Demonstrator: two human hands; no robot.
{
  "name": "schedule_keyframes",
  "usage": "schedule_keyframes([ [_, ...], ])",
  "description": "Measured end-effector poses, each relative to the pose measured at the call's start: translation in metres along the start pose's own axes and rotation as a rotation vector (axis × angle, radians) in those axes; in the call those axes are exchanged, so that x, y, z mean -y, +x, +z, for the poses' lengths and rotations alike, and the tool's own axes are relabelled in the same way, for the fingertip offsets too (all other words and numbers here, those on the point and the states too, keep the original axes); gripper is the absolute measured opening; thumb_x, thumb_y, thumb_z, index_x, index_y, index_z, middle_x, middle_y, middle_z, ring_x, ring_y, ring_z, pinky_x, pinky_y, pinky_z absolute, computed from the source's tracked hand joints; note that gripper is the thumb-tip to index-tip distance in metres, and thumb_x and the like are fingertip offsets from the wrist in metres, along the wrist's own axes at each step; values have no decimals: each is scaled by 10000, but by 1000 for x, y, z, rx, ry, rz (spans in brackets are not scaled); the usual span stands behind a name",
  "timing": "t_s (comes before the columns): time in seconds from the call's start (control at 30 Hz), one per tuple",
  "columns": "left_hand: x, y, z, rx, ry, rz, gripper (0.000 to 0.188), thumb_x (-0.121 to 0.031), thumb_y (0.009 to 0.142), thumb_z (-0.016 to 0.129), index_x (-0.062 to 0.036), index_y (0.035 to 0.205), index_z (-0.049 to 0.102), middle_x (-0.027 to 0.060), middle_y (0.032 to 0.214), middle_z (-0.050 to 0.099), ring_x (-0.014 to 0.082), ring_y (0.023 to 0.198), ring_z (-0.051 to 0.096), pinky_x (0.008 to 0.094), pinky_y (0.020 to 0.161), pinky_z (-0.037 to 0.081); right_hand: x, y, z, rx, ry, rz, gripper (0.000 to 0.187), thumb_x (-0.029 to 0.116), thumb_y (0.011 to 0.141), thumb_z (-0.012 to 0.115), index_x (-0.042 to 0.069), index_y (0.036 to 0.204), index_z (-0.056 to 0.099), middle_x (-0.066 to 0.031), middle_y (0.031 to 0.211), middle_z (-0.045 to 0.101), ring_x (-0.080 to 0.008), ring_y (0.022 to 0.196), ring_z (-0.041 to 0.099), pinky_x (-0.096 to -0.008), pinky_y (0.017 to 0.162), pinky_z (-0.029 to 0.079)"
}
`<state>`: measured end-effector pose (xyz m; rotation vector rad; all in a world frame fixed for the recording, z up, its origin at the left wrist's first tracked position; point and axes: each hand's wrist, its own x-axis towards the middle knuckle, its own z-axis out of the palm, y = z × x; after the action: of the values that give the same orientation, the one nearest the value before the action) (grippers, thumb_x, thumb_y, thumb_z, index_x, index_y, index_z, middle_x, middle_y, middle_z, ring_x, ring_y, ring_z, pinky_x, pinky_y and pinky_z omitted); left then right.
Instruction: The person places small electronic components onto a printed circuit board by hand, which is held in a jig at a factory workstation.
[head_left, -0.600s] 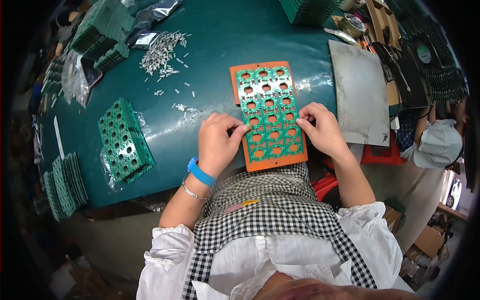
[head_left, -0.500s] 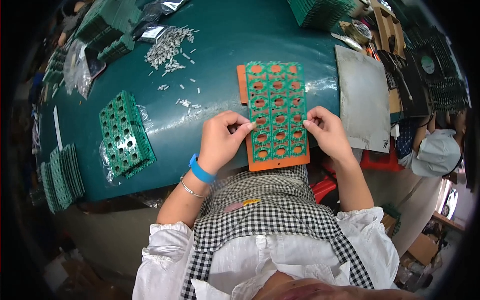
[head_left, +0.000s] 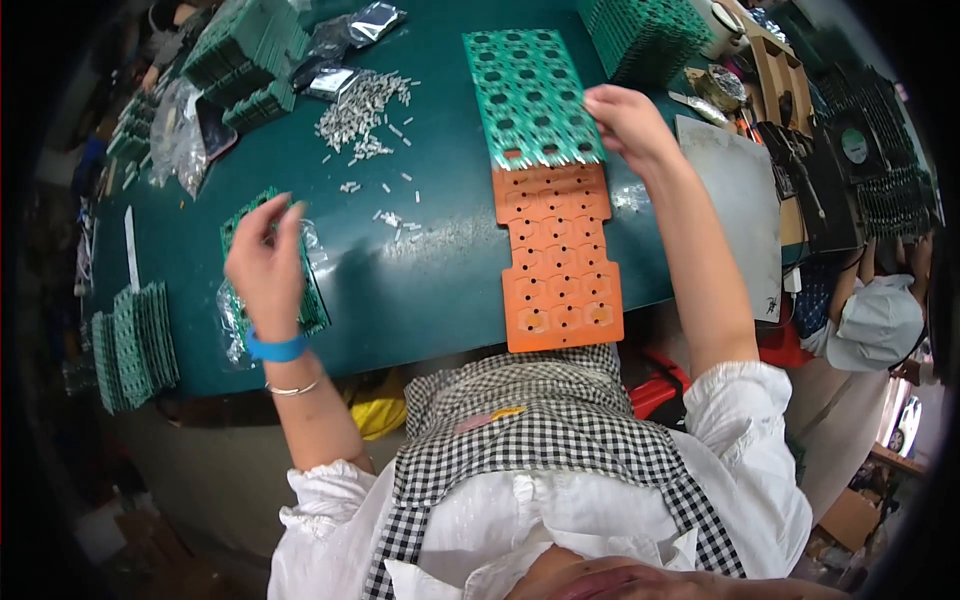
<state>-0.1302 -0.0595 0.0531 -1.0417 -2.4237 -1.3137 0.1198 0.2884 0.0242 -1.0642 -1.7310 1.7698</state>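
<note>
green circuit panel (head_left: 533, 100) edge-pinched in my right hand (head_left: 632, 128), well right of my left hand (head_left: 268, 268), its fingers parted over stacked boards (head_left: 313, 308)

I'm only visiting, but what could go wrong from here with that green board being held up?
The right hand holds the green board at one edge only, so it might tilt or slip. The big stack of boards stands close by and could get bumped. Small pale pieces lie loose on the table; a passing hand may scatter them.
</note>
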Motion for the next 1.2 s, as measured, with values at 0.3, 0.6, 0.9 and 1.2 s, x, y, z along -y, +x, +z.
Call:
schedule_keyframes([
  [0.3, 149, -26, -75, 61, 529, -400, 681, -478, 804, 784, 59, 1201, 652, 214, 1102, 678, 309, 977, 657, 399, 899, 510, -9, 121, 35, -151, -346, 26, 133, 173, 888, 710, 45, 911, 686, -38, 694, 613, -116, 630, 527, -308, 519, 402],
  [0.6, 144, -10, -84, 19, 526, -359, 337, -291, 833, 793, 17, 955, 734, 106, 788, 725, 166, 691, 671, 309, 684, 530, -5, 106, 26, -262, -985, -84, 229, 298, 839, 713, 158, 1016, 748, -102, 1026, 735, -299, 997, 687, -418, 881, 543],
  [0.9, 184, 3, -128, -23, -276, -569, 149, -184, 962, 654, -69, 1054, 630, 12, 866, 676, 67, 711, 590, 229, 553, 459, 24, -49, 5, -16, -981, -397, 235, 183, 877, 686, 12, 1037, 705, -133, 952, 708, -253, 815, 676, -357, 739, 530],
  [1.2, -60, -56, 40, 522, -887, -679, 185, -169, 950, 653, -118, 1118, 595, -8, 951, 624, 147, 885, 673, 301, 575, 564, 10, -131, 55, 320, -75, -109, 570, 103, 953, 640, 28, 1467, 406, -65, 1087, 653, -97, 894, 617, -238, 721, 509],
])
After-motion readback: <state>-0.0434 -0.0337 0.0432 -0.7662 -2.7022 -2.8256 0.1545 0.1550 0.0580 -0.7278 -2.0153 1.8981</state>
